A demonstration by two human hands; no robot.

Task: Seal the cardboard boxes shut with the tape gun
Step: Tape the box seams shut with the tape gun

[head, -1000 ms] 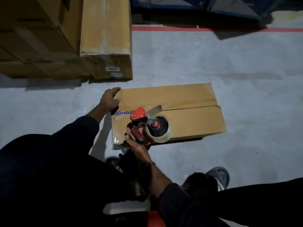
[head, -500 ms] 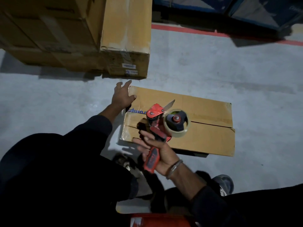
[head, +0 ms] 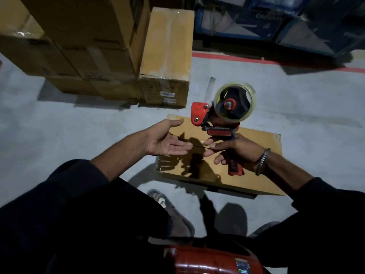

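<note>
Head view, centre of frame: flat brown cardboard box (head: pixel 254 155) lies on the grey concrete floor (head: pixel 69 125), its top partly covered by hand shadows. Right hand (head: pixel 235 151), centre-right, grasps the handle of a red and black tape gun with a clear tape roll (head: pixel 221 113), fingers curled round the grip; the gun is held up above the box, roll end toward the top of the frame, a loose strip of tape sticking up beside the roll. Metal bracelet (head: pixel 261 162) on that wrist. Left hand (head: pixel 166 141), centre-left, is released, palm up, fingers straight, over the box's left end, fingertips near the right hand's fingers; whether they touch, cannot tell. Upper left: stack of large brown cardboard cartons (head: pixel 79 46), with a taller sealed carton (head: pixel 167 56) beside it. Upper right: dark blue printed boxes (head: pixel 276 18) behind a red floor line (head: pixel 237 58). Bottom: dark sleeves, a grey shoe (head: pixel 173 214), a red object (head: pixel 213 262) at the lower edge.
</note>
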